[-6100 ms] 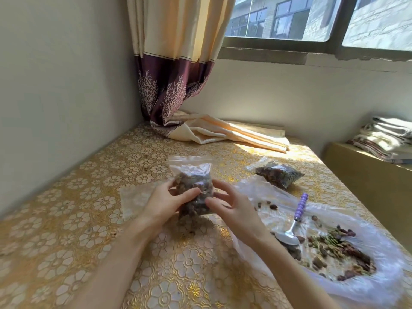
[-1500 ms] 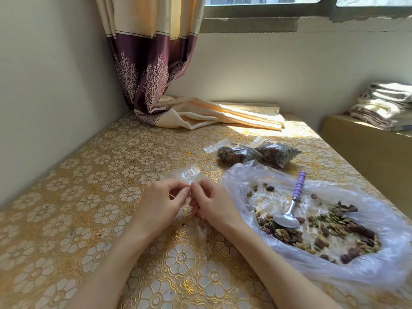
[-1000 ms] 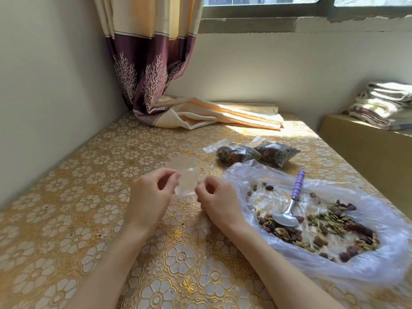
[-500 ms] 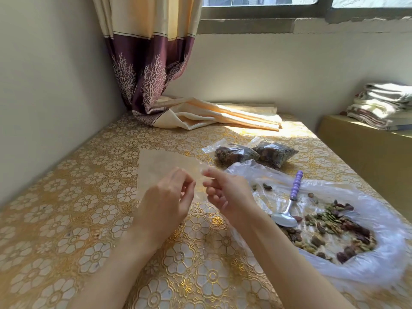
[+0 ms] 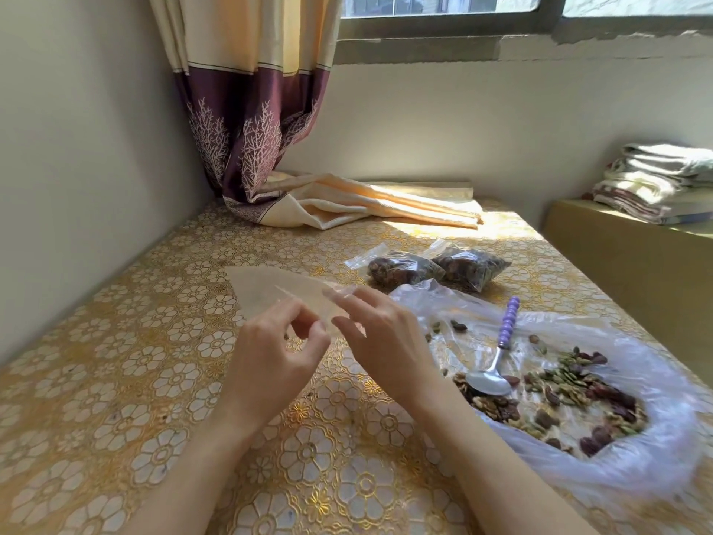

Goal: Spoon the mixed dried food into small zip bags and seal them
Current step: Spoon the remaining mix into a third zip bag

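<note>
Now the empty zip bag (image 5: 270,295) is up off the tablecloth (image 5: 115,380), pinched by left hand (image 5: 276,353) and right hand (image 5: 380,341) working its mouth apart. Two filled bags (image 5: 436,269) lie far; the spoon (image 5: 495,361) waits right, unheld.

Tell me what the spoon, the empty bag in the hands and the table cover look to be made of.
Spoon: bowl and stem look like polished metal, mirror-bright; the ribbed purple grip looks plastic.
Empty bag: thin clear plastic film, slightly cloudy, since the cover's pattern shows through it.
Table cover: probably embossed vinyl or oilcloth, a glossy gold flower pattern with raised outlines that catch the light; woven cloth cannot be ruled out.
</note>
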Tool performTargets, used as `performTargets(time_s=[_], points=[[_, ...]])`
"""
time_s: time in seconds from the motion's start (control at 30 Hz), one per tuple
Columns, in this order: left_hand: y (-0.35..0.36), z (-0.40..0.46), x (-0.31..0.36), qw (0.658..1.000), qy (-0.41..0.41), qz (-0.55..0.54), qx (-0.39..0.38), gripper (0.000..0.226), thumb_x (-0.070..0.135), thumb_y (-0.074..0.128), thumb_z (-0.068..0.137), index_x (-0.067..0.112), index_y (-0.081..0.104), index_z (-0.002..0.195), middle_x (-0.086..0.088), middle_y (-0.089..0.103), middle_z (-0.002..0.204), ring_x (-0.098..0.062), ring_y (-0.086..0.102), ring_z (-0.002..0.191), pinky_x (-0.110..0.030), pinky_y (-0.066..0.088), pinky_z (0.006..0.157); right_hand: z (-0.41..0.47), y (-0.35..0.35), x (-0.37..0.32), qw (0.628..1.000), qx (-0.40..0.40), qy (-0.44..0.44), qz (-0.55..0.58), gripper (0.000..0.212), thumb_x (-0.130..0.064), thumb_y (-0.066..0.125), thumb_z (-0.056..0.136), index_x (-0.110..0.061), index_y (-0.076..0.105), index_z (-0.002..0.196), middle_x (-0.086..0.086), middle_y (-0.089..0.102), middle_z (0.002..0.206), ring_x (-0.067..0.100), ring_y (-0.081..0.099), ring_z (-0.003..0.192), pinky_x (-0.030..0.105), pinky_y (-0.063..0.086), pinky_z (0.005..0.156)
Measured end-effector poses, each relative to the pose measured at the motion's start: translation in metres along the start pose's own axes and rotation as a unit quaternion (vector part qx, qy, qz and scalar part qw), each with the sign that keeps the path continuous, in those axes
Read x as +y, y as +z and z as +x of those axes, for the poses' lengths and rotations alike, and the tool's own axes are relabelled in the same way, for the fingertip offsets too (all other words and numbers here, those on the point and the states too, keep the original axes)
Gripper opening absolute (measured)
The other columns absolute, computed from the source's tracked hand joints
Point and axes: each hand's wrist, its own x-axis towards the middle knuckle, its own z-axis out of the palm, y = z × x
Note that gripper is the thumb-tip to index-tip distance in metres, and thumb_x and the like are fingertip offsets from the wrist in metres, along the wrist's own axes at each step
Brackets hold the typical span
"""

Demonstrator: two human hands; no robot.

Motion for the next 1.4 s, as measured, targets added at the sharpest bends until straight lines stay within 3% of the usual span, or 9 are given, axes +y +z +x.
performTargets(time_s=[0.1,0.33,0.43,0.6,0.8,0.93,1.13,1.27,1.4], points=[[-0.002,0.002,-0.002,0.999,0.039,0.020,-0.015,0.014,0.029,0.061,0.080,0.018,0.063,0.089,0.006,0.061,0.089,-0.007,0.053,0.085,-0.018,0.040,0.077,0.001,-0.003,0.003,0.994,-0.001,0.060,0.092,0.047,-0.017,0.067,0.086,-0.015,0.054,0.132,0.008,0.067,0.110,0.017,0.070,0.075,0.035,0.058,0.067],[-0.019,0.010,-0.019,0.970,0.125,0.182,-0.099,0.099,0.069,0.058,0.053,0.032,0.023,0.139,-0.001,0.030,0.147,-0.015,0.018,0.136,-0.050,0.012,0.108,0.007,-0.017,0.003,0.868,-0.092,0.245,0.422,0.033,-0.006,0.070,0.081,-0.022,0.061,0.108,0.004,0.072,0.078,0.022,0.067,0.051,0.028,0.057,0.050],[-0.018,0.009,-0.022,0.969,0.129,0.166,-0.127,0.098,0.074,0.053,0.058,0.037,0.018,0.142,0.010,0.026,0.148,-0.005,0.011,0.138,-0.047,-0.001,0.113,0.008,-0.017,-0.001,0.856,-0.151,0.242,0.431,0.027,-0.003,0.068,0.082,-0.025,0.063,0.097,0.003,0.071,0.065,0.017,0.066,0.050,0.023,0.053,0.050],[-0.016,0.008,-0.020,0.977,0.148,0.129,-0.087,0.087,0.063,0.057,0.063,0.023,0.037,0.138,0.016,0.038,0.128,0.008,0.021,0.120,-0.048,0.011,0.105,0.009,-0.018,-0.002,0.860,-0.153,0.225,0.432,0.033,-0.005,0.066,0.085,-0.028,0.059,0.107,0.007,0.074,0.078,0.017,0.071,0.077,0.032,0.055,0.085],[-0.021,0.010,-0.024,0.989,0.074,0.082,-0.099,0.076,0.053,0.063,0.065,0.034,0.037,0.135,0.016,0.044,0.122,-0.002,0.037,0.107,-0.033,0.030,0.096,0.011,-0.027,-0.001,0.802,-0.161,0.248,0.518,0.037,-0.013,0.068,0.080,-0.024,0.060,0.114,0.012,0.073,0.096,0.019,0.069,0.066,0.023,0.056,0.063],[-0.024,0.011,-0.030,0.992,0.063,0.092,-0.057,0.053,0.016,0.067,0.080,0.022,0.051,0.130,0.002,0.057,0.115,-0.015,0.050,0.104,-0.036,0.042,0.092,0.011,-0.028,0.005,0.775,-0.120,0.274,0.556,0.040,-0.028,0.067,0.072,-0.019,0.064,0.111,0.011,0.072,0.103,0.021,0.069,0.061,0.022,0.056,0.059],[-0.032,0.013,-0.041,0.993,0.047,0.111,0.012,0.033,-0.002,0.054,0.088,0.014,0.062,0.116,0.002,0.065,0.104,-0.008,0.056,0.097,-0.027,0.046,0.089,0.013,-0.032,0.019,0.772,-0.018,0.305,0.558,0.050,-0.032,0.068,0.067,-0.010,0.064,0.112,0.007,0.074,0.092,0.020,0.068,0.057,0.023,0.057,0.056],[-0.033,0.013,-0.042,0.992,0.019,0.120,0.033,0.052,-0.006,0.052,0.083,0.016,0.049,0.130,0.002,0.054,0.115,-0.009,0.045,0.109,-0.037,0.041,0.099,0.013,-0.038,0.023,0.824,-0.006,0.292,0.485,0.055,-0.025,0.068,0.073,-0.001,0.059,0.121,0.008,0.072,0.092,0.015,0.067,0.057,0.022,0.057,0.055],[-0.023,0.010,-0.020,0.988,0.105,0.109,-0.029,0.069,0.049,0.052,0.080,0.017,0.035,0.138,-0.001,0.044,0.133,-0.004,0.034,0.118,-0.040,0.032,0.102,0.011,-0.028,0.007,0.878,-0.069,0.230,0.413,0.037,-0.003,0.063,0.085,-0.009,0.059,0.122,0.002,0.068,0.086,0.011,0.066,0.058,0.022,0.056,0.055]])
